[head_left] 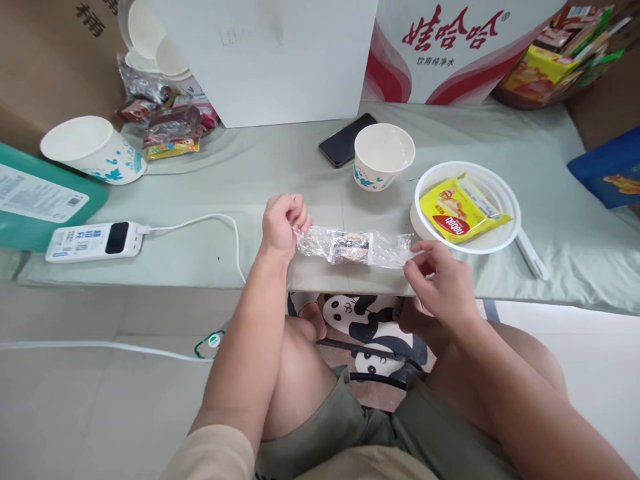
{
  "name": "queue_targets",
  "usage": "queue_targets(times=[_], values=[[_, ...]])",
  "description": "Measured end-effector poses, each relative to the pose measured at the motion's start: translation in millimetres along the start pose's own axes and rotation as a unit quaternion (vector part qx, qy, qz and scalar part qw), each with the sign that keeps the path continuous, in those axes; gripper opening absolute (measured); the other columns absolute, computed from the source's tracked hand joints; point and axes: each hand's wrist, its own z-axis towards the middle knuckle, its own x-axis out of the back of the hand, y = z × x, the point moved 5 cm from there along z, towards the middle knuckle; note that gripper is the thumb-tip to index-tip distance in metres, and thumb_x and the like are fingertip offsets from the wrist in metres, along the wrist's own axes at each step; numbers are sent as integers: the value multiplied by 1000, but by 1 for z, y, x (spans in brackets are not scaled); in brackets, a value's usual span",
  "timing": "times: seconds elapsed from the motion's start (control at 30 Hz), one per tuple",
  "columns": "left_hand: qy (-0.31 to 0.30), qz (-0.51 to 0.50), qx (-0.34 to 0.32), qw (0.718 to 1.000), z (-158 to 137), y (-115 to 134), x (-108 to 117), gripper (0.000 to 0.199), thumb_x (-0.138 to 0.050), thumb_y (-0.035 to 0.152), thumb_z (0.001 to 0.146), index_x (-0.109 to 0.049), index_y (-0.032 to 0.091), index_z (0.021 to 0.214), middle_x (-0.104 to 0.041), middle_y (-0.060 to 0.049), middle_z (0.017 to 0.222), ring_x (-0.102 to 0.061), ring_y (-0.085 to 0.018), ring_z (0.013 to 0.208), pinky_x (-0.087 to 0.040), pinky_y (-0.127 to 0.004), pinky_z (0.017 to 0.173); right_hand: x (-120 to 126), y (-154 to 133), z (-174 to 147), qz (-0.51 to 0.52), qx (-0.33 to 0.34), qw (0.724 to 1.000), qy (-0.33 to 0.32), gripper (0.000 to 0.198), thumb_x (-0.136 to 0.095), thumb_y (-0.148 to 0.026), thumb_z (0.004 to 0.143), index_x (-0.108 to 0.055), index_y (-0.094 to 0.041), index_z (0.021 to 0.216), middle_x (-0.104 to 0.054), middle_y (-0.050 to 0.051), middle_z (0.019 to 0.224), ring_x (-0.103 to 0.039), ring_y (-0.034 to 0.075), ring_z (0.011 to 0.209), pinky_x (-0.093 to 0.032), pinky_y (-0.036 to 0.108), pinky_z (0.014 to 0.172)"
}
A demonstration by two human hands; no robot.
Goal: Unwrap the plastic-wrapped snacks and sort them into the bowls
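Note:
Stretched between my hands is a clear plastic wrapper (385, 248) with a small brown snack bar (351, 247) in its middle. My left hand (283, 223) is closed on the wrapper's left end. At the other end, the thumb and fingertips of my right hand (440, 275) pinch the plastic. Just beyond the right hand stands a white bowl (515, 217) holding a yellow snack packet (463, 208). A white paper cup with a blue leaf print (384, 157) stands behind the wrapper.
A black phone (345, 141) lies behind the cup. On the left are a power bank (95, 241) with a white cable (200, 219), a paper bucket (95, 150) and several wrapped snacks (173, 127). A white board (270, 60) and a printed carton (450, 53) stand at the back.

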Motion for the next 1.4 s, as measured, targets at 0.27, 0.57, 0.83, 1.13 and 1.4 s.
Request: queue_targets(times=[0.27, 0.57, 0.83, 1.13, 1.4], values=[[123, 267, -92, 951, -4, 22, 16, 33, -62, 25, 77, -44, 21, 50, -46, 1, 55, -55, -15, 62, -47, -29, 68, 21, 2, -5, -178, 22, 982, 63, 21, -54, -30, 84, -65, -23, 100, -69, 2, 70, -59, 20, 59, -35, 31, 55], [-290, 537, -34, 791, -38, 14, -28, 27, -78, 29, 65, -71, 26, 91, -71, -3, 101, -65, -25, 91, -51, -35, 83, -21, -20, 0, -150, 245, 956, -65, 23, -51, -23, 93, -67, -21, 110, -71, 10, 103, -64, 26, 94, -46, 39, 80], [-287, 501, 25, 816, -29, 7, -23, 20, -67, 39, 81, -77, 25, 91, -74, -4, 123, -66, -25, 109, -49, -34, 89, -9, -12, 2, -149, 224, 963, -28, 22, -47, -25, 98, -67, -19, 89, -67, 7, 82, -59, 21, 75, -40, 32, 69], [-157, 520, -32, 839, -27, 21, -34, 16, -56, 27, 79, -68, 19, 72, -75, -3, 85, -66, -20, 83, -48, -31, 74, -6, -5, 1, -159, 202, 965, -43, 22, -46, -19, 94, -67, -19, 88, -65, 7, 84, -59, 21, 76, -40, 32, 69], [-285, 518, 59, 805, -29, -2, -34, 30, -71, 36, 76, -70, 22, 103, -74, -4, 99, -67, -21, 92, -50, -32, 79, 2, -16, -2, -28, 229, 972, -50, 17, -51, -26, 95, -66, -20, 95, -70, 10, 103, -65, 24, 95, -50, 38, 86]])
